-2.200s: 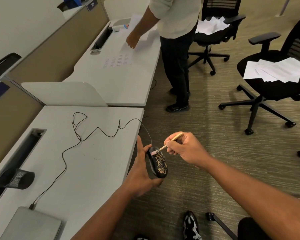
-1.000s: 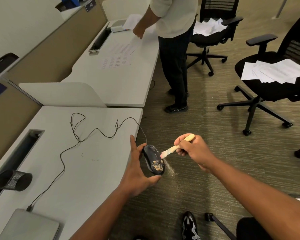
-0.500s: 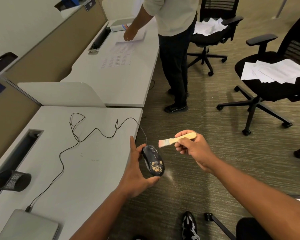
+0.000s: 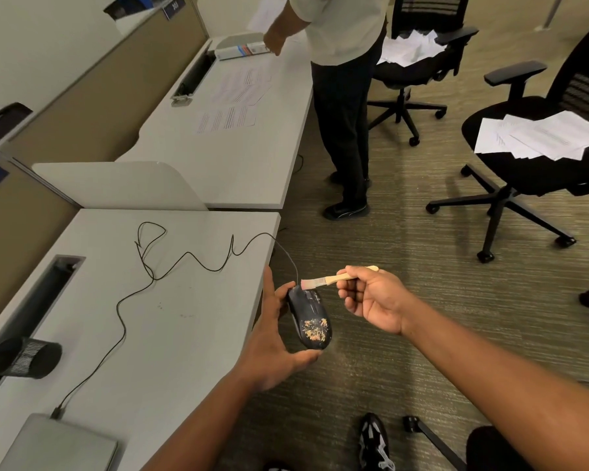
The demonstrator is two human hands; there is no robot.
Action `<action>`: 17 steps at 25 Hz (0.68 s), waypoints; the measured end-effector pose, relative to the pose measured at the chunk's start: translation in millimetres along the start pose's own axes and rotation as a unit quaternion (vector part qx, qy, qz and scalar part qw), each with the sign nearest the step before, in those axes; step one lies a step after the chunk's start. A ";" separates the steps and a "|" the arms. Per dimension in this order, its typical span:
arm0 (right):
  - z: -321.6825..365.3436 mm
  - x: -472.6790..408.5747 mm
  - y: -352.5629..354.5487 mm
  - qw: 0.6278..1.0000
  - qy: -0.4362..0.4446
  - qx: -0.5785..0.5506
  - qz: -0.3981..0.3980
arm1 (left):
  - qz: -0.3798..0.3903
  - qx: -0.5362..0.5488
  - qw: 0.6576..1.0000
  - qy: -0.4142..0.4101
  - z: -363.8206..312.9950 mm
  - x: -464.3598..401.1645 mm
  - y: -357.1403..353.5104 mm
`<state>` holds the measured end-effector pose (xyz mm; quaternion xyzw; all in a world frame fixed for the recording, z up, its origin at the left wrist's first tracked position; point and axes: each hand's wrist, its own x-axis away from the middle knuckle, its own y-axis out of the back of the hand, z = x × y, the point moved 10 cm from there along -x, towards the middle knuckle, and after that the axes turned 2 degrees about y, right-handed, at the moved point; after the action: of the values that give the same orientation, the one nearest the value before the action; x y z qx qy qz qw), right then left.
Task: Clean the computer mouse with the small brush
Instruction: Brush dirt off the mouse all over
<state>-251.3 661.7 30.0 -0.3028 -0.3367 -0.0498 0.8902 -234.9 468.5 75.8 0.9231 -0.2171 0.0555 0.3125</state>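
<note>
- Your left hand, low in the centre of the frame, cups the black computer mouse just off the desk edge, thumb under its near end, fingers behind.
- Tan crumbs sit on the mouse's near half.
- Your right hand pinches the small brush by its wooden handle; the bristles touch or nearly touch the mouse's far end.
- At lower left, a black mesh cup lies on its side; I cannot tell what is inside.
- Both forearms reach up from the bottom of the frame.
- The mouse cable trails across the desk.
</note>
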 end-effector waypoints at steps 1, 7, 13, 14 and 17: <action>-0.3 -0.1 0.8 1.000 0.000 0.002 -0.003 | -0.002 0.001 1.000 -0.002 -0.1 0.2 0.9; 1.1 0.2 10.3 0.999 0.017 0.034 -0.003 | -0.015 0.008 1.000 0.001 1.1 -0.5 7.6; 12.8 2.4 15.2 0.992 0.055 0.114 0.003 | -0.014 0.007 1.000 0.009 6.6 -1.2 10.1; 13.8 2.4 16.8 0.990 0.058 0.128 -0.002 | -0.014 0.006 1.000 0.012 6.9 -1.6 9.8; 17.0 2.3 24.1 0.986 0.073 0.142 -0.038 | -0.015 0.004 1.000 0.018 7.0 -1.8 9.7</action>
<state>-252.2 691.2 29.3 -0.1561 -0.2853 -0.0572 0.9439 -241.0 458.0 75.2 0.9263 -0.1972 0.0685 0.3138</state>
